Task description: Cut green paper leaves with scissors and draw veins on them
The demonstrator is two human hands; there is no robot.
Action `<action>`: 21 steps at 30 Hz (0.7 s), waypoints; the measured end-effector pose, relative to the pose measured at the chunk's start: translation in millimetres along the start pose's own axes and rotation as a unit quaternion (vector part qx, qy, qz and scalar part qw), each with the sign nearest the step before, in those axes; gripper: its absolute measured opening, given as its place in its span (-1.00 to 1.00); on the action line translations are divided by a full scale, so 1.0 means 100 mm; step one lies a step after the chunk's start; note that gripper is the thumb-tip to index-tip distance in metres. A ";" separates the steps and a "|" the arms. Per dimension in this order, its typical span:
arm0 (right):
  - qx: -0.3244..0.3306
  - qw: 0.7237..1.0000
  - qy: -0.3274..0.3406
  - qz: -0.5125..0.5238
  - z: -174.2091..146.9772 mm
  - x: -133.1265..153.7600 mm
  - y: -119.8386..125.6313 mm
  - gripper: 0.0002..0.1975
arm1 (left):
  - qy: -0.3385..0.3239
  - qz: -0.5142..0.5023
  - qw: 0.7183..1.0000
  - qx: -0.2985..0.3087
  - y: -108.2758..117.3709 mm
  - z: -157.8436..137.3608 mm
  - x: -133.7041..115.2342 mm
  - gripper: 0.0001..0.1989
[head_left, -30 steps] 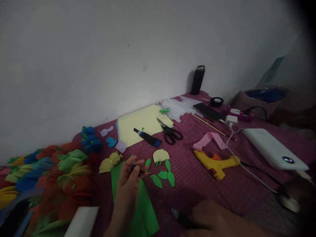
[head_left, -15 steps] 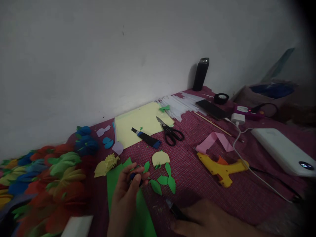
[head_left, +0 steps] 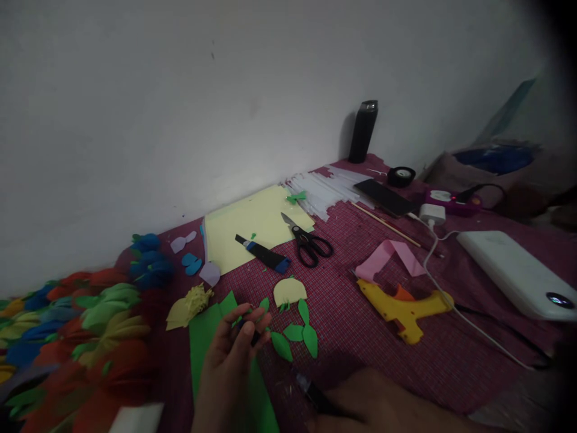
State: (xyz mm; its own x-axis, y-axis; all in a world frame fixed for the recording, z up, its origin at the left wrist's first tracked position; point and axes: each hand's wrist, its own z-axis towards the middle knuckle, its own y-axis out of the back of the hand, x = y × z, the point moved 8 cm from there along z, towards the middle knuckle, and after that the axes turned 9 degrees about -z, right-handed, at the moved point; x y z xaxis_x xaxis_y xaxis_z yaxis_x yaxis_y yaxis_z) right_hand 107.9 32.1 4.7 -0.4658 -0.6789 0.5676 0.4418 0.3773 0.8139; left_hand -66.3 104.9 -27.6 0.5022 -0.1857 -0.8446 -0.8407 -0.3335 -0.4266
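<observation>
My left hand (head_left: 232, 355) is above a green sheet (head_left: 201, 343), its thumb and fingers closed on a small dark-blue piece (head_left: 246, 329) whose shape I cannot make out. At the bottom, my right hand (head_left: 367, 400) is wrapped round a dark slim tool with a pale, shiny tip (head_left: 311, 391); blur hides its exact kind. Between the hands and a little beyond lie several green leaf cutouts (head_left: 294, 332). A cream half-round piece (head_left: 289, 291) rests just behind them. Left of the green sheet sits a yellow frilled piece (head_left: 192, 304).
Scissors (head_left: 309, 243) and a dark cutter-like tool (head_left: 265, 255) lie near cream sheets (head_left: 238, 219). A yellow glue gun (head_left: 406, 310), pink strip (head_left: 390, 255), white power bank (head_left: 514, 273) and cable occupy the right. Colourful flowers (head_left: 103, 325) crowd the left; a black bottle (head_left: 363, 132) stands behind.
The view has shifted slightly, moving most things a little left. The tool in my right hand has moved slightly left. Both hands keep their hold.
</observation>
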 end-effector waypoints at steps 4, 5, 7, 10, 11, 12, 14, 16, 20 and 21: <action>-0.018 0.999 0.015 -0.042 0.00 0.03 0.01 -0.76 | -0.001 0.006 1.000 0.008 -0.03 -0.03 -0.04 -0.59; -0.025 0.998 0.023 -0.058 0.00 0.04 0.03 -0.75 | -0.003 0.007 1.000 0.013 -0.05 -0.04 -0.05 -0.61; -0.044 0.994 0.051 -0.091 -0.01 0.10 0.05 -0.71 | -0.005 0.006 1.000 0.025 -0.07 -0.08 -0.06 -0.64; -0.098 0.990 0.075 -0.069 -0.08 0.11 0.08 -0.70 | -0.006 -0.009 0.999 0.043 -0.10 -0.11 -0.08 -0.64; -0.124 0.989 0.078 -0.029 -0.12 0.09 0.09 -0.71 | -0.009 -0.017 0.999 0.044 -0.10 -0.12 -0.09 -0.63; -0.151 0.986 0.068 0.031 -0.15 0.03 0.10 -0.71 | -0.013 -0.025 0.999 0.043 -0.09 -0.12 -0.11 -0.63; -0.203 0.962 0.015 0.184 -0.22 -0.17 0.10 -0.65 | -0.021 -0.039 0.998 0.040 -0.07 -0.10 -0.15 -0.62; -0.250 0.896 -0.114 0.349 -0.27 -0.50 0.05 -0.67 | -0.032 -0.048 0.998 0.035 -0.05 -0.08 -0.19 -0.63; -0.338 0.722 -0.205 0.569 -0.29 -0.83 0.04 -0.66 | -0.016 -0.062 0.998 0.025 -0.05 -0.09 -0.13 -0.63; -0.343 0.689 -0.203 0.605 -0.27 -0.86 0.05 -0.68 | 0.001 -0.063 0.998 0.029 -0.07 -0.11 -0.09 -0.62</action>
State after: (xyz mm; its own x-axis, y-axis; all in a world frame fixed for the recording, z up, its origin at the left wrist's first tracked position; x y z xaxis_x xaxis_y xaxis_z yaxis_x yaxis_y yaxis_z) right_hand 170.4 75.4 -43.3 0.4476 0.1566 0.8804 0.8888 0.0301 -0.4573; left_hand -62.9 99.1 -13.2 0.6052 -0.1474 -0.7823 -0.7810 -0.3002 -0.5476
